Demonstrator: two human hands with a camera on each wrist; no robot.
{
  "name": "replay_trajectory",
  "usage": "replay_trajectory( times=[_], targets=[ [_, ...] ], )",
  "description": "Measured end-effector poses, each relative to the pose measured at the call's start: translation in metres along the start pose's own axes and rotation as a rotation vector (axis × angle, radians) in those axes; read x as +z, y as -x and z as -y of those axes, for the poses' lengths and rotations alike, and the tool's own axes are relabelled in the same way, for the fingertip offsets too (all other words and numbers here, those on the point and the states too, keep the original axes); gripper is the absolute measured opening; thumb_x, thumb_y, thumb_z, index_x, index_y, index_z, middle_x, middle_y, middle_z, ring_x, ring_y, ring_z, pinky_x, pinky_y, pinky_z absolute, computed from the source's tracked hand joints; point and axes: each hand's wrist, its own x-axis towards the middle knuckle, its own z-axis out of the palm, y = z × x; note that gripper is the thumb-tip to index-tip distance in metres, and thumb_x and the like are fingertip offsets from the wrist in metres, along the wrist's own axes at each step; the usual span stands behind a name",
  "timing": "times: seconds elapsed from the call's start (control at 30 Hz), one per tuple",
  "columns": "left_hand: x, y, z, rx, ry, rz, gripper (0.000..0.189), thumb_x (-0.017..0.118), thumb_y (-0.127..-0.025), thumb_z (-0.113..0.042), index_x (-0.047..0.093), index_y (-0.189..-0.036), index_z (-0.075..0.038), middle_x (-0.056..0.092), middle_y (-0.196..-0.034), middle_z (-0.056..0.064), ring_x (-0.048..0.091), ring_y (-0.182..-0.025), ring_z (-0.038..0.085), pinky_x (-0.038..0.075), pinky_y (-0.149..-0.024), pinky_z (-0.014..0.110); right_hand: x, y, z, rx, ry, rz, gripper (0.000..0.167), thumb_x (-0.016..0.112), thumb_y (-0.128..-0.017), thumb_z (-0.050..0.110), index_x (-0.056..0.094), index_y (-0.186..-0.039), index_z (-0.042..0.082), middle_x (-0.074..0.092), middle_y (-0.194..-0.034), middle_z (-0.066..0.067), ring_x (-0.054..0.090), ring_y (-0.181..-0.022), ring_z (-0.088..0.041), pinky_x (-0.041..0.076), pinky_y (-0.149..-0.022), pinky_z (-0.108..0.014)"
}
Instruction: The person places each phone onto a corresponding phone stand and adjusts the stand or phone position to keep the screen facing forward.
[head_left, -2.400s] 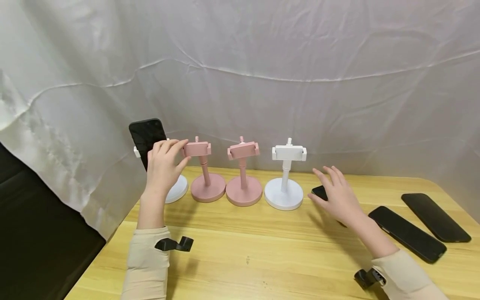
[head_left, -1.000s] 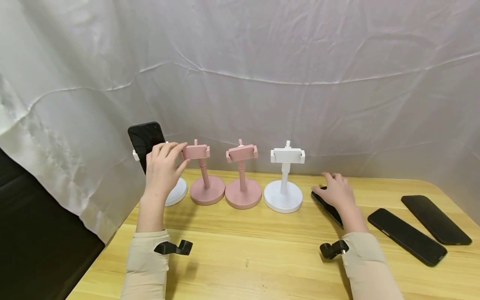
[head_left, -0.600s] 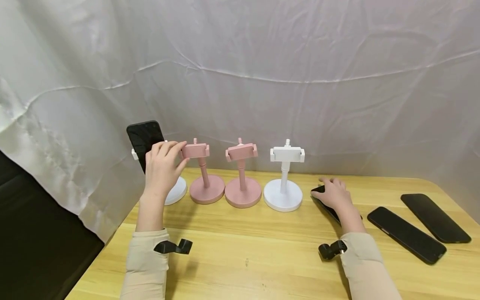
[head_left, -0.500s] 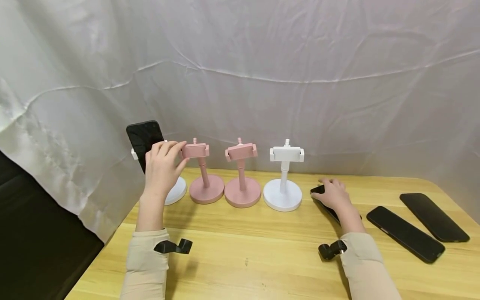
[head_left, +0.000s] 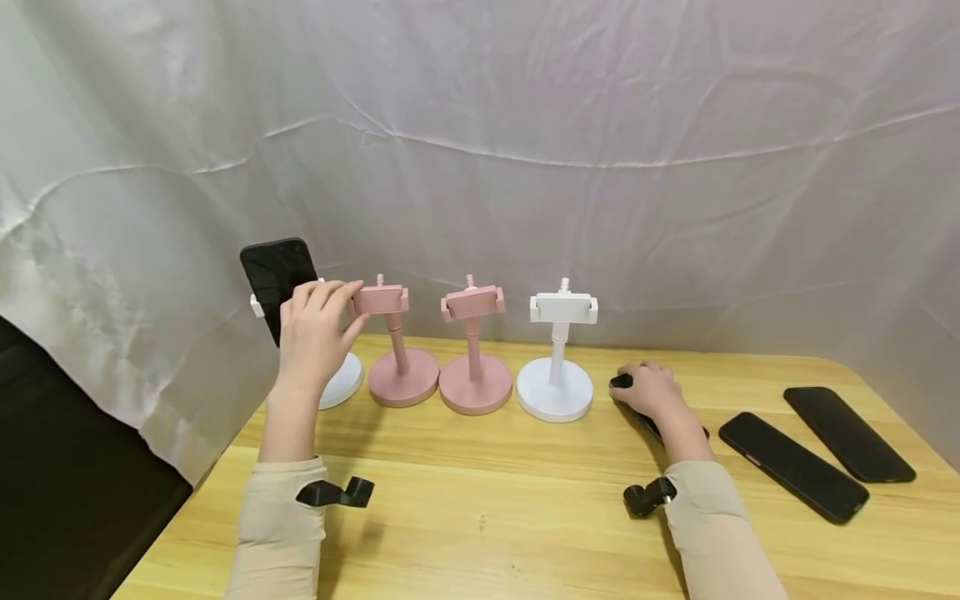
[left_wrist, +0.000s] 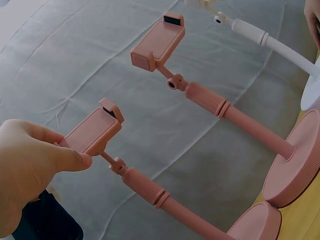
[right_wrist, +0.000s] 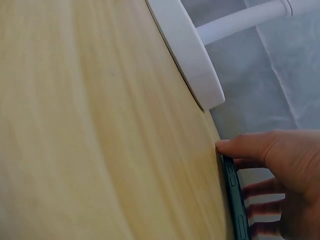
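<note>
My left hand [head_left: 309,333] pinches the left end of the clamp on the left pink phone stand [head_left: 381,300]; the left wrist view shows thumb and fingers on that pink clamp [left_wrist: 92,131]. Behind the hand a black phone [head_left: 279,271] is held tilted in a white stand [head_left: 343,382], partly hidden. My right hand [head_left: 654,393] grips a black phone [head_left: 621,381] at the table's back. In the right wrist view my thumb lies at one edge of that phone [right_wrist: 235,192], with fingers across its other side. The hand covers much of it.
Another pink stand [head_left: 476,385] and a white stand [head_left: 555,390] stand in the row, their clamps holding no phone. Two black phones [head_left: 793,467] [head_left: 849,433] lie flat on the wooden table [head_left: 480,517] at the right. A pale curtain [head_left: 525,208] hangs behind.
My right hand has come down and left onto the black phone and taken hold of it. The left hand keeps its pinch on the pink clamp. The head view has shifted slightly.
</note>
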Motion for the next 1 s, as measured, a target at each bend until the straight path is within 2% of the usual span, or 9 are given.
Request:
replay_trajectory(
  times=[0.4, 0.63, 1.0],
  targets=[
    [-0.0013, -0.0006, -0.0014, -0.014, 0.011, 0.026, 0.045, 0.079, -0.081, -0.022, 0.065, -0.123, -0.013, 0.065, -0.116, 0.013, 0.049, -0.114, 0.035, 0.04, -0.093, 0.057, -0.0029, 0.0054, 0.0069, 0.067, 0.018, 0.058, 0.058, 0.054, -0.095, 0.039, 0.047, -0.143, 0.008, 0.035, -0.144, -0.034, 0.03, -0.128, -0.058, 0.033, -0.093, -0.067],
    [-0.0009, -0.0007, -0.0019, -0.015, 0.014, 0.024, 0.045, 0.078, -0.082, -0.022, 0.065, -0.124, -0.013, 0.065, -0.116, 0.013, 0.049, -0.114, 0.035, 0.04, -0.092, 0.058, -0.006, 0.0076, 0.0063, 0.085, 0.02, 0.079, 0.063, 0.055, -0.094, 0.041, 0.042, -0.146, 0.008, 0.032, -0.143, -0.039, 0.028, -0.128, -0.058, 0.033, -0.092, -0.069],
    [-0.0003, 0.0008, -0.0008, -0.023, 0.02, 0.022, 0.046, 0.078, -0.082, -0.022, 0.065, -0.125, -0.012, 0.065, -0.118, 0.013, 0.049, -0.114, 0.036, 0.04, -0.091, 0.058, -0.0074, 0.0071, 0.005, 0.044, 0.062, 0.096, 0.061, 0.053, -0.097, 0.04, 0.04, -0.147, 0.008, 0.032, -0.144, -0.038, 0.027, -0.129, -0.059, 0.034, -0.092, -0.068]
  ],
)
